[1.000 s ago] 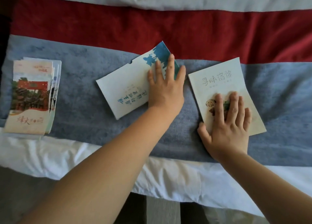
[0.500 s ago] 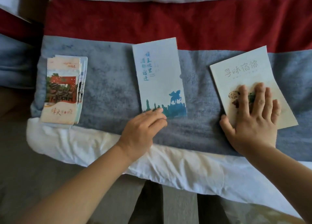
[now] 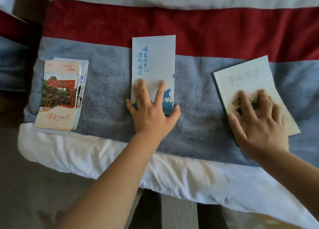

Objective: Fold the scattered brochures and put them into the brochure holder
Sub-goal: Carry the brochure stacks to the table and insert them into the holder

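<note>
Slid up since 0.5 s ago: L grip (image 3: 151, 111), now spread wide, pressing flat on lower half of blue brochure (image 3: 155, 56), nothing held. Long axis pointing straight away from wrist. Well to its right, R grip (image 3: 257, 121), flat on cream booklet (image 3: 241, 77), blurred. Well to its left, folded stack (image 3: 58, 90); prob. L-side job.

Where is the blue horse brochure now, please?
Head view, centre: the brochure lies on the blanket under the left hand, between the stack at left and the booklet at right.
</note>
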